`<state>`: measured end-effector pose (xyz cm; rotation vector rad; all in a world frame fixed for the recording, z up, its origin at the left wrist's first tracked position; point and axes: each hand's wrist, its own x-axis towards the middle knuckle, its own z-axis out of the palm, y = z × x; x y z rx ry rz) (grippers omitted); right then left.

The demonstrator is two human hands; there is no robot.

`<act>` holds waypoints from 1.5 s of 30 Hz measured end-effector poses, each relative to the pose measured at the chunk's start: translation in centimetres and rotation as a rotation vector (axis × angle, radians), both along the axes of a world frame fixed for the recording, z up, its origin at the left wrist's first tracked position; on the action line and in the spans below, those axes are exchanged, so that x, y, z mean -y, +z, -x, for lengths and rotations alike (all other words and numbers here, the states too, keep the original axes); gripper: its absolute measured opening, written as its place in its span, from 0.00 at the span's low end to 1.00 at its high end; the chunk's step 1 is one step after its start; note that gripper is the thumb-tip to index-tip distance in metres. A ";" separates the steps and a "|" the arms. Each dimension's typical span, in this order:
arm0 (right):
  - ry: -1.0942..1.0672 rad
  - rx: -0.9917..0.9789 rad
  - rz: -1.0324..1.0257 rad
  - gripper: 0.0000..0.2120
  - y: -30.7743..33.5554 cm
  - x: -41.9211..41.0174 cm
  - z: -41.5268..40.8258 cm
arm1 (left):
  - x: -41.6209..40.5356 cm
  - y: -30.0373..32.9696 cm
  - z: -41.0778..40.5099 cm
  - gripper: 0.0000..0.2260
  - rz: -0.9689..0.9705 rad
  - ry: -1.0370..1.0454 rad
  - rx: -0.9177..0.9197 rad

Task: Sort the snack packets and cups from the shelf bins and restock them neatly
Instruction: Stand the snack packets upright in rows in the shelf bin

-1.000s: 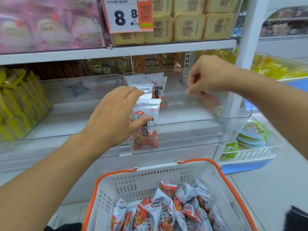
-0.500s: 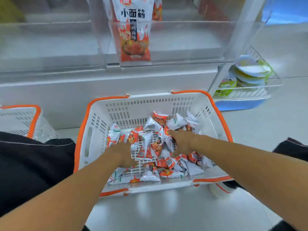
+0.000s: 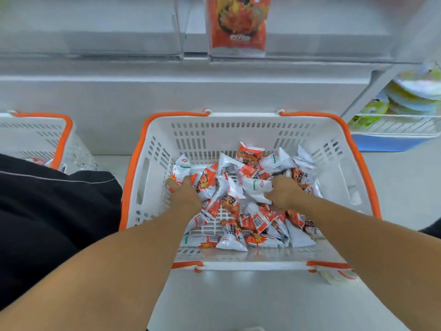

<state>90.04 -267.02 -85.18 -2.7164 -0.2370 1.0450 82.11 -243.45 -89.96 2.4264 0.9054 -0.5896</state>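
At the far left a second white basket (image 3: 35, 137) with an orange rim stands on the floor, partly hidden behind a dark trouser leg (image 3: 47, 211). Next to it, in the middle, the main white basket (image 3: 238, 130) with orange handles sits on the pale grey floor (image 3: 238, 302), holding a loose heap of small orange-and-white snack packets (image 3: 233, 206).

Both bare arms reach down into this basket. The left hand (image 3: 183, 194) lies at the left edge of the heap, its fingers curled down onto a packet; whether its grip has closed on the packet cannot be told. The right hand (image 3: 284, 194) is among the packets right of centre, its grip closed round a white packet (image 3: 256, 186).

Above the basket runs the white base of the shelf (image 3: 214, 91), with clear plastic bins (image 3: 95, 27) on it. One larger orange packet (image 3: 237, 25) stands upright at the front of a bin, directly above the basket.

To the right, a low wire rack (image 3: 391, 125) on a blue base holds stacked cups with pale lids (image 3: 412, 96), blurred.
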 end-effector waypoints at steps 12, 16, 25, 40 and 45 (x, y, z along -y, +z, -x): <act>0.014 -0.269 -0.106 0.18 6.4 -1.3 -2.3 | 0.0 4.1 -0.6 0.22 0.146 0.077 0.310; 0.102 -0.260 -0.234 0.25 13.1 -2.3 -2.1 | 1.0 10.9 -3.6 0.20 0.387 -0.072 0.278; 0.263 -0.162 -0.386 0.09 29.3 1.5 -2.1 | 2.1 28.6 -5.1 0.09 0.485 -0.741 0.071; 0.305 -0.041 -0.986 0.07 35.0 2.6 -1.7 | 1.8 40.6 -5.6 0.11 0.498 -0.831 1.192; 0.123 -0.046 -1.093 0.07 34.9 1.2 -1.2 | 2.7 39.9 -5.9 0.08 0.711 -0.572 1.195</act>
